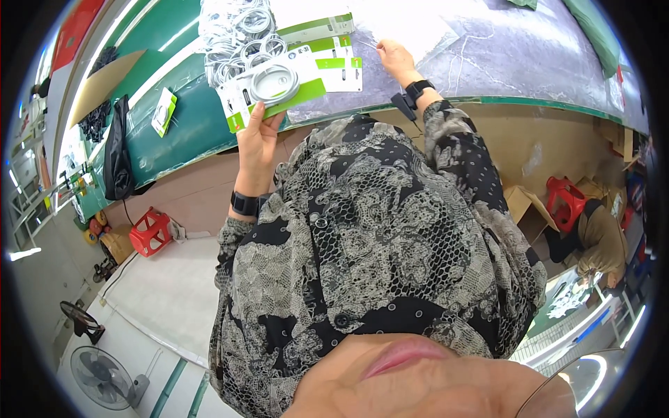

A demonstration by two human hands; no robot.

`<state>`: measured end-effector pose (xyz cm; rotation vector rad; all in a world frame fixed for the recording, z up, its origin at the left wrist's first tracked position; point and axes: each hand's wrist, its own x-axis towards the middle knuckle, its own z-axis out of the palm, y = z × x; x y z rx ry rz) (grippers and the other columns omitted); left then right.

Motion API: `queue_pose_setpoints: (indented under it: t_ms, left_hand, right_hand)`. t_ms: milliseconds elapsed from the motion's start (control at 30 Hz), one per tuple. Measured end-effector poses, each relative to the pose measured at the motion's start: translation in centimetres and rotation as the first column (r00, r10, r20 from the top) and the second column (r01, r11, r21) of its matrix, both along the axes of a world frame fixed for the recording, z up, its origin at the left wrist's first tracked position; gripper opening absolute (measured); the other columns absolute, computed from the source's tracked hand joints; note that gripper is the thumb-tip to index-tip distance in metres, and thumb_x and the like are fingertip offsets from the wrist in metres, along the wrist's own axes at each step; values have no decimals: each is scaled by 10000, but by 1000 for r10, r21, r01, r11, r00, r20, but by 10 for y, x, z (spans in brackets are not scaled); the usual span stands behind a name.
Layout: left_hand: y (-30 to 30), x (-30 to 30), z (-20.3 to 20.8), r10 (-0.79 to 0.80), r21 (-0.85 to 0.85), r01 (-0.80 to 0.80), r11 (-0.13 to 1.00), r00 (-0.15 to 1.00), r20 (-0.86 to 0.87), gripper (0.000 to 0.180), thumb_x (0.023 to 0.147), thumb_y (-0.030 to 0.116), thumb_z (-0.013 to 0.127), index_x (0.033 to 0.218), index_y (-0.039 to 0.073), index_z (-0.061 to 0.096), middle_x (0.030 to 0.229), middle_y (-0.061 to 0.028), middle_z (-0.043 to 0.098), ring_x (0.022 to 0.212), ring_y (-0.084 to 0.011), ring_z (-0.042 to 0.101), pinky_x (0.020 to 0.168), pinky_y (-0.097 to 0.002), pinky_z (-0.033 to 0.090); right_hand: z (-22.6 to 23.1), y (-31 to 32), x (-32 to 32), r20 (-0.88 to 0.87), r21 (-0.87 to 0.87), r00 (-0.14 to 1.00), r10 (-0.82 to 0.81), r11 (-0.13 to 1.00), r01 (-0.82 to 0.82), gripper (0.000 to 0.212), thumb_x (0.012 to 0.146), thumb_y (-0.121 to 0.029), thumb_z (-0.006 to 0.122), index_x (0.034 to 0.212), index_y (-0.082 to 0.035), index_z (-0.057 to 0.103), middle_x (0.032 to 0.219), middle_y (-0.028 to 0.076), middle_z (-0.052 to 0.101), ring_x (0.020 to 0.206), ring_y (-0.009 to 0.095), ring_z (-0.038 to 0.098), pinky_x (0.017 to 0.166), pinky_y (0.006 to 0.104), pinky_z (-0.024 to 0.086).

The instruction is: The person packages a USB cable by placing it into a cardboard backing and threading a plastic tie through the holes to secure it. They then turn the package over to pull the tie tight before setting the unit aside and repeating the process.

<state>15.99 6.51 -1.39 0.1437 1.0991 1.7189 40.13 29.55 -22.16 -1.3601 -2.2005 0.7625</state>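
Observation:
My left hand (pixel 258 143) grips the lower edge of a white and green packaging card (pixel 308 93), thumb on the front. A coiled white cable (pixel 274 85) lies against that card. Over the table to the right, my right hand (pixel 397 59) is closed in a pinch, with a thin whitish strip (pixel 366 44) showing at its fingertips. Beyond the held card is a heap of coiled white cables (pixel 233 31). More green and white cards (pixel 340 65) lie between the two hands.
Clear plastic bags (pixel 425 24) lie behind my right hand on the grey tabletop (pixel 529 66). One packed card (pixel 164 111) rests on the green surface at left, near a black bag (pixel 118 153). Red stools (pixel 150 232) stand below; another person (pixel 601 240) is at far right.

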Motion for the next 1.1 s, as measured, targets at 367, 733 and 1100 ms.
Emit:
queue_pose_setpoints:
  t_ms: [367,733,1100]
  left_hand:
    - [-12,-12,3,-13,-63,17,998,998,58,324,899,57,546,1213,33,475,1122,-109,595,1046,-241,589,919,-417,501]
    - [59,-19,30,-103,223,10,975,907,409,215,892,102,582,1078,2,543,1036,-85,603,956,-193,568,829,-337,510]
    - [79,2,67,-272,345,-84,935,457,847,234,888,100,579,1042,-70,533,918,-113,527,887,-183,487,776,-264,524]
  right_hand:
    - [-19,9,-29,191,120,982,-13,993,-10,102,832,-200,563,856,-110,603,859,123,637,789,320,615,671,407,500]
    - [184,-44,-48,-459,157,846,271,962,-223,61,778,-39,663,827,-35,628,757,60,609,686,190,567,644,305,455]
    - [266,-86,-70,-448,389,842,299,914,-117,91,719,-20,684,754,-58,610,698,25,574,644,168,539,660,292,403]
